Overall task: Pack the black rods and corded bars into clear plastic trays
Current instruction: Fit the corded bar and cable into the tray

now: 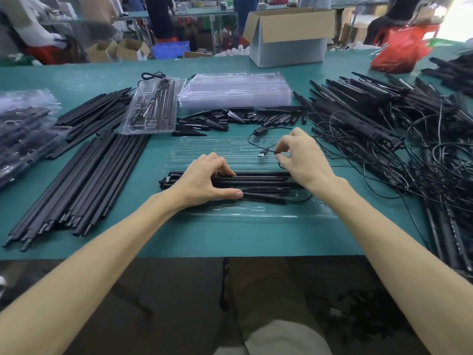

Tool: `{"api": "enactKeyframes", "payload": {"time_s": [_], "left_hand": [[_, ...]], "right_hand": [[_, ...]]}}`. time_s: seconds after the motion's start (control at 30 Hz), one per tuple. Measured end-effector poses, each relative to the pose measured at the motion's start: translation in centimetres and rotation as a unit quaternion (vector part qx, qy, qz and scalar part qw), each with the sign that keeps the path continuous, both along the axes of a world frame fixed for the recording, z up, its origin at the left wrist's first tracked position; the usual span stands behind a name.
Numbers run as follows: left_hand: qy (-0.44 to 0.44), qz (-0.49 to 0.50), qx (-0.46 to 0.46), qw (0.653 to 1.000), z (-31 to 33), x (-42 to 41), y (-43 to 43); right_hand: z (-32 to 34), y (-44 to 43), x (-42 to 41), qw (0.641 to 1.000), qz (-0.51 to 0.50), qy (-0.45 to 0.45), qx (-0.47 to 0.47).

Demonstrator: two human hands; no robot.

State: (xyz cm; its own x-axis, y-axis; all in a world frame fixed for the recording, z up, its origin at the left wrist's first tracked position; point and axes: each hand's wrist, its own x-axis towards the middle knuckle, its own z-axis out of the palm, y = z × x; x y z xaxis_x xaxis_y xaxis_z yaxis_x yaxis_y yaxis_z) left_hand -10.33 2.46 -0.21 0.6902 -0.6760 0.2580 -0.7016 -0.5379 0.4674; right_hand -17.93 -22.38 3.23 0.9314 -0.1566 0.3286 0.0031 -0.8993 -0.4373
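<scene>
Fingers of the right hand were pinched together on a thin black cord, just behind its USB plug, which hung above the far half of the open clear tray. That cord looped away past the tray's far edge through a small inline box. The left hand lay across the middle of the tray, its fingers curled over the far side of the black rods and its thumb stretched flat along their near side, clamping the bundle. These rods lay lengthwise in the tray, side by side. Nearest the person, a corded bar sat in the tray with its own cord trailing off the right end.

The tray rested on a green table. To the tray's left lay a spread of long loose rods. Beyond the tray to the left sat a packed tray holding rods and a coiled cord. Straight beyond it stood a stack of empty trays, with a row of short black pieces between the stack and the tray. To the tray's right sprawled a tangled heap of corded bars. Far beyond stood an open cardboard box.
</scene>
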Motion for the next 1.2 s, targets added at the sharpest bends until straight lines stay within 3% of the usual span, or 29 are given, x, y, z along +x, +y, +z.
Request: {"api": "enactKeyframes", "payload": {"time_s": [0.17, 0.37, 0.53, 0.7, 0.83, 0.93, 1.03, 1.1, 1.2], "left_hand": [[-0.002, 0.001, 0.004, 1.000, -0.1, 0.5, 0.2], [-0.007, 0.023, 0.012, 1.000, 0.0, 1.9, 0.8], [-0.020, 0.021, 0.014, 0.999, -0.2, 2.0, 0.8], [-0.060, 0.023, 0.095, 0.993, 0.7, 1.6, 0.5], [-0.058, 0.041, 0.119, 0.990, 1.6, 1.0, -0.2], [0.035, 0.062, -0.007, 0.997, 2.4, 0.3, -0.9], [0.188, 0.049, -0.143, 0.970, 3.3, -0.4, -0.9], [0.241, 0.065, -0.159, 0.955, 3.5, -0.6, -1.2], [0.248, 0.095, -0.171, 0.949, 3.3, -0.7, -1.9]], "right_hand": [[1.1, -0.2, -0.8, 0.985, -0.030, -0.074, 0.155], [3.7, -0.8, -2.9, 0.902, -0.040, -0.212, 0.374], [2.4, -0.8, -4.7, 0.871, -0.023, -0.179, 0.457], [1.3, -0.3, -5.7, 0.886, 0.054, -0.146, 0.438], [0.6, 1.1, -5.8, 0.916, 0.147, -0.094, 0.362], [-0.5, 2.3, -5.6, 0.927, 0.180, -0.042, 0.327], [-1.6, 3.0, -5.3, 0.931, 0.197, -0.009, 0.308], [-2.0, 3.1, -5.2, 0.934, 0.199, -0.004, 0.298], [-2.0, 3.1, -5.0, 0.938, 0.202, -0.001, 0.283]]}}
